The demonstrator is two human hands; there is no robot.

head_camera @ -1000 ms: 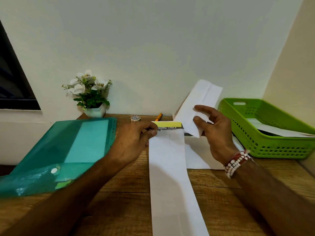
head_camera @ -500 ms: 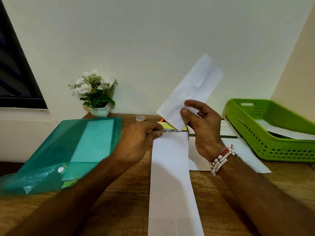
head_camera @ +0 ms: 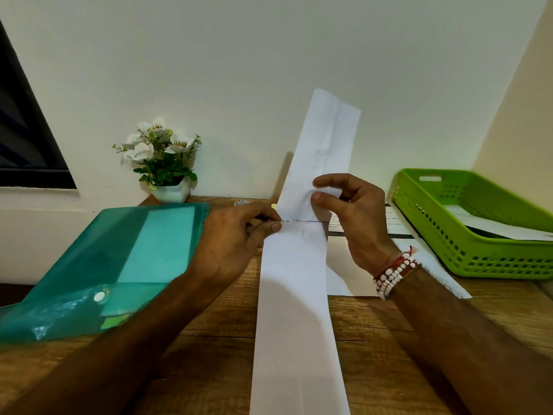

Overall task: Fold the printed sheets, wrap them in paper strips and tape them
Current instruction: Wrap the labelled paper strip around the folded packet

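Strip — long, white, creased paper

Home office: desk, folder, tray.

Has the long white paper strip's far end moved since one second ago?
Yes. The white paper strip's far end rose and swung left, away from the green plastic basket.

Wooden table: paper strip, teal folder, green basket, flowerpot.
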